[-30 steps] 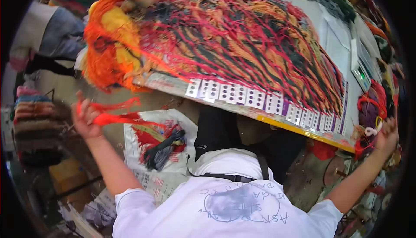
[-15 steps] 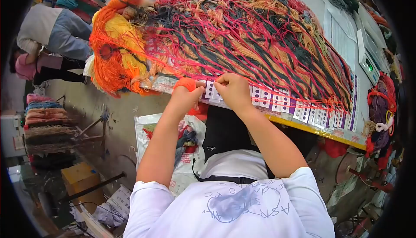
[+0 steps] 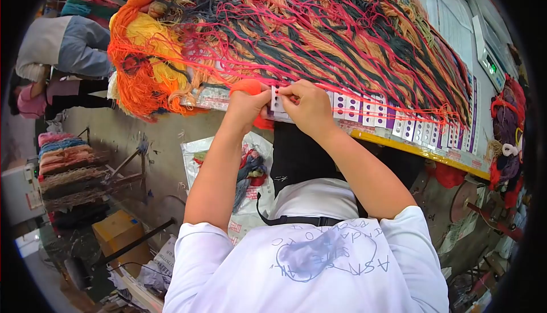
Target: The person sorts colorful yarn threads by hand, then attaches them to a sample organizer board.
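Observation:
My left hand (image 3: pixel 248 108) is closed on a bundle of bright orange yarn (image 3: pixel 246 87) at the table's front edge, its thumb and fingertips beside a white punched card (image 3: pixel 277 97). From the other side my right hand (image 3: pixel 308 107) pinches at the same card; whatever is between its fingertips is too small to make out. To the right, a row of white and purple cards with dark holes (image 3: pixel 346 106) runs along the edge, pink and orange strands lying over them. Behind both hands spreads a large heap of red, black and tan yarn (image 3: pixel 319 39).
Orange and yellow yarn (image 3: pixel 149 45) hangs over the table's left end. A digital scale (image 3: pixel 488 56) stands at the right. Below lies a white sack (image 3: pixel 196 149) with yarn scraps. Another person (image 3: pixel 68 45) bends at the left, near a rack of yarn (image 3: pixel 71 156).
The view has shifted slightly, so the table sits higher in it. My right fingers have curled more at the card; my left hand still holds the orange yarn.

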A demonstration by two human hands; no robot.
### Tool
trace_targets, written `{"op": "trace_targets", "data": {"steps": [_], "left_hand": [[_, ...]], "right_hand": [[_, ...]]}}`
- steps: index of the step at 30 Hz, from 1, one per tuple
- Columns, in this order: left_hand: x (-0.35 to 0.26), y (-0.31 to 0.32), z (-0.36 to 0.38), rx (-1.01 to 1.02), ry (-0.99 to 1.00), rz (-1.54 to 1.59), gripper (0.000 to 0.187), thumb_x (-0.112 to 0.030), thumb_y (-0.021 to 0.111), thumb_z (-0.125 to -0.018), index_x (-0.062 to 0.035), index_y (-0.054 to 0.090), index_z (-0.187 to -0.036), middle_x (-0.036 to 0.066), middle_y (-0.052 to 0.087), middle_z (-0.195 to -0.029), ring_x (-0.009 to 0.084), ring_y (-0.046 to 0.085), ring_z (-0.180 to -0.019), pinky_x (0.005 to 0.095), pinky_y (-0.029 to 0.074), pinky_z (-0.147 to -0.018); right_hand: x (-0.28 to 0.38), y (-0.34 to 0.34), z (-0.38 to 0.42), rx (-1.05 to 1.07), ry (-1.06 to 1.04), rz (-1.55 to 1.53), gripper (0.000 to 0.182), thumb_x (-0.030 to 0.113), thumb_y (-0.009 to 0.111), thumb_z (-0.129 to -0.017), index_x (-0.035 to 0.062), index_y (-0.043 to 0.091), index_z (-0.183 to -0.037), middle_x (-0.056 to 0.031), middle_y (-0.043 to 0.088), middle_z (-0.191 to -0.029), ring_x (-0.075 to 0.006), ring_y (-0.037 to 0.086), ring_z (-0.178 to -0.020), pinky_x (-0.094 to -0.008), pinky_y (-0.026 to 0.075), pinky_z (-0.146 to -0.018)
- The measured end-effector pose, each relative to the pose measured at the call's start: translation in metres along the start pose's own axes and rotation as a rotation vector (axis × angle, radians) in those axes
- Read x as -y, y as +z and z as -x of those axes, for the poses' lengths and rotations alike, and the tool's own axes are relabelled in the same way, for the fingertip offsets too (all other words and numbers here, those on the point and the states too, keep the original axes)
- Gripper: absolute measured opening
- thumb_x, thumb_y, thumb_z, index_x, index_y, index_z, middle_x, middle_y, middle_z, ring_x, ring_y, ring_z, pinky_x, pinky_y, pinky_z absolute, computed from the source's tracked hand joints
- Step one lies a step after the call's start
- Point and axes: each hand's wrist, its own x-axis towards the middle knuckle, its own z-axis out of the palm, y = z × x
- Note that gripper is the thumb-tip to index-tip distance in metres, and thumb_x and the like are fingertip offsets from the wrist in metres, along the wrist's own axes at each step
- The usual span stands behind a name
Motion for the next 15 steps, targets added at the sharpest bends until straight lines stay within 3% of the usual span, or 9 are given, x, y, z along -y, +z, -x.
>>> {"op": "trace_targets", "data": {"steps": [2, 4, 6, 7, 8, 11, 13, 14, 15], "left_hand": [[-0.001, -0.014, -0.003, -0.167, 0.147, -0.144, 0.004, -0.006, 0.061, -0.077, -0.0029, 0.06, -0.075, 0.0, 0.053, -0.059, 0.0082, 0.048, -0.045, 0.0219, 0.038, -0.041], [-0.013, -0.039, -0.002, -0.271, 0.218, 0.032, 0.003, -0.008, 0.057, -0.079, -0.0056, 0.057, -0.079, 0.001, 0.052, -0.062, 0.0105, 0.049, -0.05, 0.0256, 0.042, -0.046], [-0.032, -0.06, 0.007, -0.214, 0.067, 0.491, 0.005, -0.011, 0.052, -0.082, -0.0072, 0.054, -0.083, 0.004, 0.054, -0.069, 0.0153, 0.052, -0.061, 0.0306, 0.046, -0.057], [-0.034, -0.072, 0.007, -0.158, 0.082, 0.647, 0.006, -0.013, 0.048, -0.084, -0.0083, 0.051, -0.085, 0.006, 0.055, -0.075, 0.0201, 0.054, -0.07, 0.0344, 0.047, -0.065], [-0.034, -0.076, 0.01, -0.162, 0.08, 0.643, 0.006, -0.013, 0.048, -0.084, -0.0083, 0.051, -0.085, 0.006, 0.055, -0.075, 0.0201, 0.054, -0.07, 0.0344, 0.047, -0.065], [-0.025, -0.086, 0.012, 0.205, 0.062, 1.05, 0.007, -0.013, 0.05, -0.087, -0.007, 0.051, -0.087, 0.008, 0.059, -0.083, 0.02, 0.056, -0.076, 0.0361, 0.048, -0.069], [-0.019, -0.075, 0.012, 0.177, 0.059, 0.923, 0.004, -0.011, 0.051, -0.088, -0.0073, 0.052, -0.088, 0.013, 0.063, -0.099, 0.0172, 0.057, -0.071, 0.0379, 0.05, -0.069], [-0.016, -0.067, 0.01, 0.205, 0.076, 0.789, 0.005, -0.004, 0.053, -0.086, -0.0076, 0.053, -0.089, 0.019, 0.06, -0.112, 0.013, 0.057, -0.062, 0.0338, 0.052, -0.062], [-0.019, -0.057, 0.007, 0.307, 0.032, 0.701, 0.008, -0.001, 0.054, -0.084, -0.0078, 0.053, -0.089, 0.02, 0.06, -0.113, 0.0114, 0.056, -0.057, 0.0311, 0.051, -0.059]], "right_hand": [[0.0, -0.001, -0.002, 0.032, -0.045, 0.092, 0.015, 0.007, 0.064, -0.073, 0.005, 0.067, -0.088, -0.0114, 0.061, -0.089, -0.0292, 0.063, -0.073, -0.039, 0.05, -0.066], [0.011, -0.008, -0.004, 0.078, -0.069, 0.172, 0.012, 0.006, 0.06, -0.074, 0.0022, 0.064, -0.086, -0.0127, 0.058, -0.091, -0.0311, 0.062, -0.076, -0.0412, 0.051, -0.067], [0.017, -0.008, -0.006, 0.261, 0.014, 0.542, 0.009, 0.013, 0.063, -0.079, 0.0046, 0.064, -0.083, -0.0087, 0.056, -0.088, -0.0287, 0.061, -0.076, -0.0391, 0.05, -0.066], [0.016, -0.007, -0.004, 0.267, 0.015, 0.536, 0.009, 0.013, 0.063, -0.079, 0.0046, 0.064, -0.083, -0.0087, 0.056, -0.088, -0.0287, 0.061, -0.076, -0.0391, 0.05, -0.066], [0.014, -0.007, -0.004, 0.239, -0.03, 0.55, 0.008, 0.013, 0.063, -0.079, 0.0053, 0.062, -0.08, -0.0084, 0.056, -0.086, -0.0286, 0.061, -0.077, -0.0402, 0.05, -0.065], [0.011, -0.004, -0.006, 0.13, -0.189, 0.547, 0.007, 0.011, 0.063, -0.076, 0.0064, 0.059, -0.073, -0.0073, 0.054, -0.082, -0.0265, 0.057, -0.081, -0.0392, 0.048, -0.066], [0.012, -0.005, -0.009, 0.083, -0.3, 0.586, 0.009, 0.009, 0.063, -0.073, 0.0057, 0.055, -0.074, -0.0073, 0.054, -0.082, -0.0255, 0.054, -0.081, -0.037, 0.045, -0.07], [0.012, -0.006, -0.012, 0.081, -0.306, 0.595, 0.009, 0.009, 0.063, -0.073, 0.0057, 0.055, -0.074, -0.0073, 0.054, -0.082, -0.0255, 0.054, -0.081, -0.037, 0.045, -0.07], [0.017, -0.008, -0.015, 0.007, -0.375, 0.55, 0.008, 0.01, 0.061, -0.074, 0.006, 0.054, -0.076, -0.0076, 0.054, -0.08, -0.0247, 0.054, -0.081, -0.0358, 0.045, -0.072]]}}
